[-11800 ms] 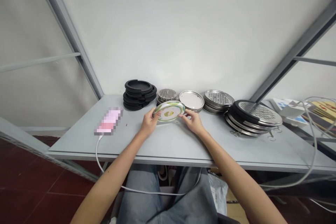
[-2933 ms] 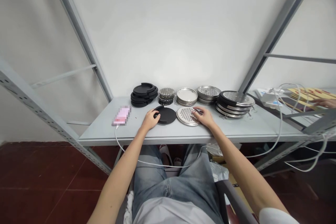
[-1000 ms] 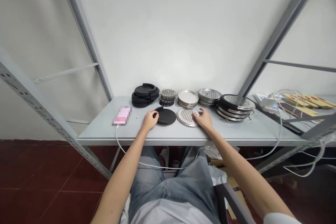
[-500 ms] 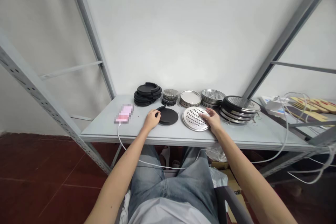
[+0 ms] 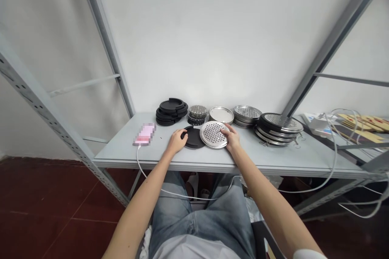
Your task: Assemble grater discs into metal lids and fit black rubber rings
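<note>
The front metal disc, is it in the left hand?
No, the right hand holds the metal disc by its right edge.

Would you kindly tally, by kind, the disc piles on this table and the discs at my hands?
Black pile: 1
Small patterned pile: 1
Plain silver pile: 1
Perforated silver pile: 1
Black-and-silver pile: 1
Black disc: 1
Perforated silver disc: 1
Total: 7

There are five stacks [image 5: 172, 106], one separate black disc [image 5: 193, 138], one separate metal disc [image 5: 212, 134].
</note>
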`<state>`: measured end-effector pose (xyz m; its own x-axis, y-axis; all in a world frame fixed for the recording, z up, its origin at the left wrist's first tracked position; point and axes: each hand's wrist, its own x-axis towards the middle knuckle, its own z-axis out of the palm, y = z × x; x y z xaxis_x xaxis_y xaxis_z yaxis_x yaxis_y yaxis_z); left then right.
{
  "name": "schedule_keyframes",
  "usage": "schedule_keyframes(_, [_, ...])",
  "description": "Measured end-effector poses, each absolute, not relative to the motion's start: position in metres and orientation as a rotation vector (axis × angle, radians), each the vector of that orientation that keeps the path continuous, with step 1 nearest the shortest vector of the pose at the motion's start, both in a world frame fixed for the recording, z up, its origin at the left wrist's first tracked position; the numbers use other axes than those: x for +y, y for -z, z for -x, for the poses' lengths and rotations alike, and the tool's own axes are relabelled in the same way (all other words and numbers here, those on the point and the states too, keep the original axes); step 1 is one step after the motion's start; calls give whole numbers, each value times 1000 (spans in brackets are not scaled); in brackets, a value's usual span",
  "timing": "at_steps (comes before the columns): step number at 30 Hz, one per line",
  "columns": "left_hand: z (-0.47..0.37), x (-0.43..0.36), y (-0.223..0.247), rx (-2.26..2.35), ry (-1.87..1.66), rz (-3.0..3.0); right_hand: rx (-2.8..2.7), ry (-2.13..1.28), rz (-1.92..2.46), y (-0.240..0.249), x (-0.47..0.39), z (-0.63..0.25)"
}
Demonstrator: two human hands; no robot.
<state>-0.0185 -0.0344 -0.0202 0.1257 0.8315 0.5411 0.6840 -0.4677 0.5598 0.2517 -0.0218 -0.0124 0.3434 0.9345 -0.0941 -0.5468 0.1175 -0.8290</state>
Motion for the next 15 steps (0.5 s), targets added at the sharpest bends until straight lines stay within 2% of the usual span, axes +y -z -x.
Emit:
schedule_keyframes(10, [16,-44,14,1418,-1198,-2333,-939,-927,1358,23,-9,-235])
schedule_keyframes(15, [15,-47,10,1382,-1045,-2450,-1097,-736,1540,27,-3,-233])
